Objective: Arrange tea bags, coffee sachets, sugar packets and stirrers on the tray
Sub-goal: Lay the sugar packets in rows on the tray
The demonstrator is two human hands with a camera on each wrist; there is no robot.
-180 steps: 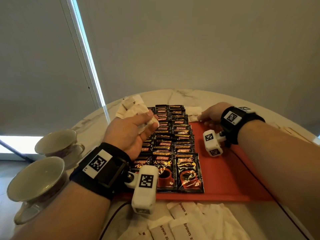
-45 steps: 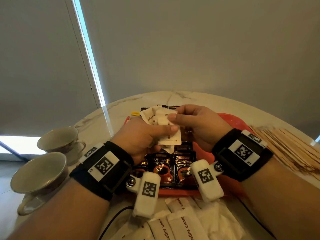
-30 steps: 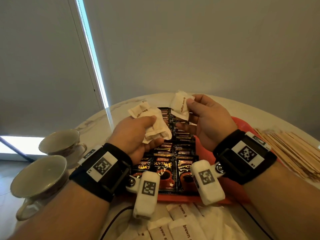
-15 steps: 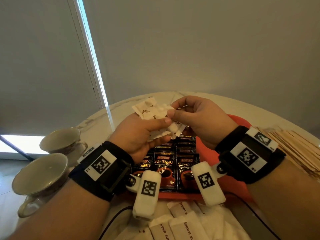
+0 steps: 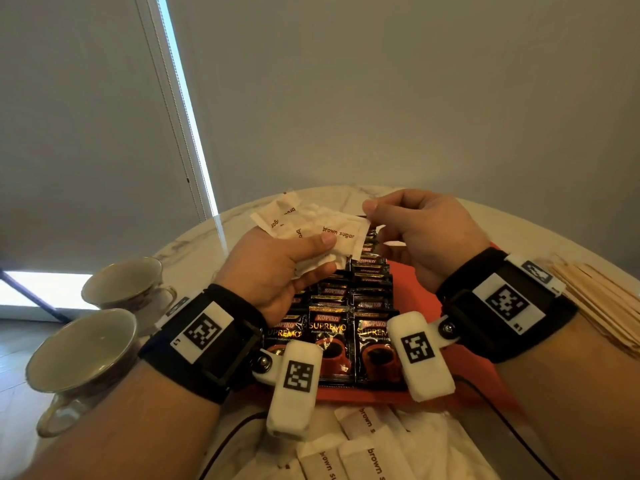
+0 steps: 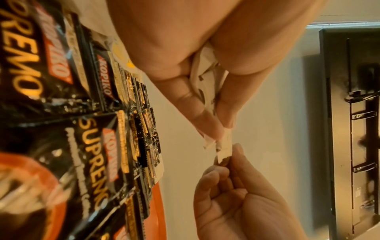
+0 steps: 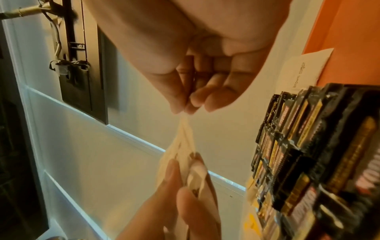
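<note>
The left hand is held up over the red tray; its grip is closed round a small bunch of brown sugar packets, with the thumb on top and the fingers under them; the packets fan out, and the front one shows the words "brown sugar". The right hand is just beside it; its thumb and first finger pinch the top corner of the front packet, and the other fingers are curled in. Both hands are up in the air, above the far part of the tray.

The tray sits on a round white marble table; black Kopiko coffee sachets lie on its left part in neat rows, one over the next; the right part of the tray is bare red. One brown sugar packet on the tray lies flat at the far end, just past the sachets.

More brown sugar packets on the table lie in a loose pile at the near edge, off the tray; wooden stirrers lie in a heap on the table to the right of the tray; two teacups stand on the left.
</note>
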